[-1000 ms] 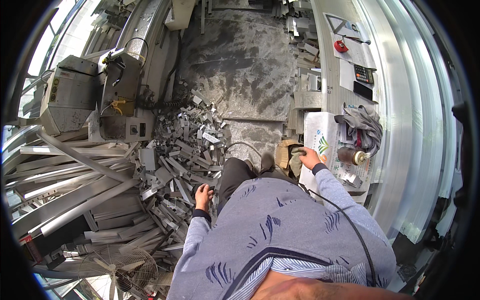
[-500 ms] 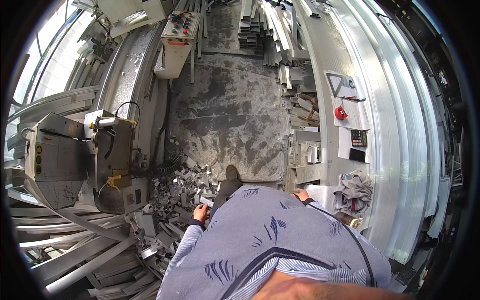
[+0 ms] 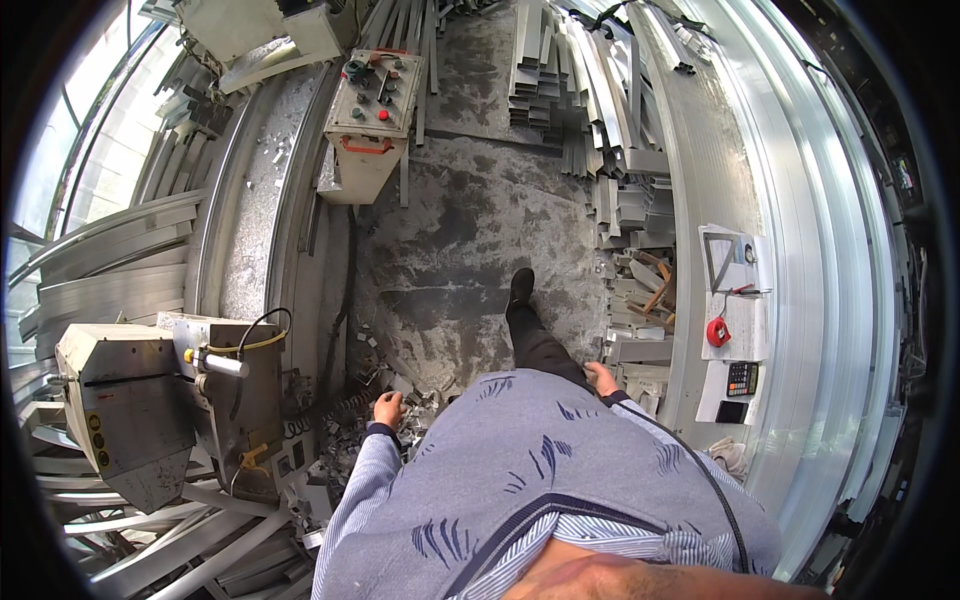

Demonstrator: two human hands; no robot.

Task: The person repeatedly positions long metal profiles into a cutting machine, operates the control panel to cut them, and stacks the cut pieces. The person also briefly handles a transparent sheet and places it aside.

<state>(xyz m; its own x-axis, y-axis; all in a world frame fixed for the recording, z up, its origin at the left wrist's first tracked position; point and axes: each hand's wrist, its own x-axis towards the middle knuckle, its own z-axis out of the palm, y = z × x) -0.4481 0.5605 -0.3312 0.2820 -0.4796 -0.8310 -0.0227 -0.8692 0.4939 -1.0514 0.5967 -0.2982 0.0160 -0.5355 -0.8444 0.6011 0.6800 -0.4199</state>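
My left hand (image 3: 389,408) hangs low beside my body with its fingers loosely curled in. No held thing shows in it; metal offcuts (image 3: 350,437) lie scattered on the floor near it. On the other side of me, my right hand (image 3: 601,379) is down close to my trouser leg, partly covered by my clothing. Its visible fingers are curled, and I see nothing in them. Nearest to this hand are stacked metal profile pieces (image 3: 640,348) beside the long bench. One dark shoe (image 3: 521,287) is forward on the stained floor (image 3: 470,235).
A control box (image 3: 372,105) with knobs and a red button stands ahead left. A saw-like machine (image 3: 125,410) is at left. On the right bench (image 3: 715,180) are papers, a red tape measure (image 3: 717,332), a calculator (image 3: 742,379) and a phone (image 3: 731,411). Long profiles (image 3: 590,75) lie ahead.
I have moved forward: the machine, control box and bench items sit lower in view. A leg now reaches out ahead. The grey cloth has mostly passed out of sight; both hands stay low.
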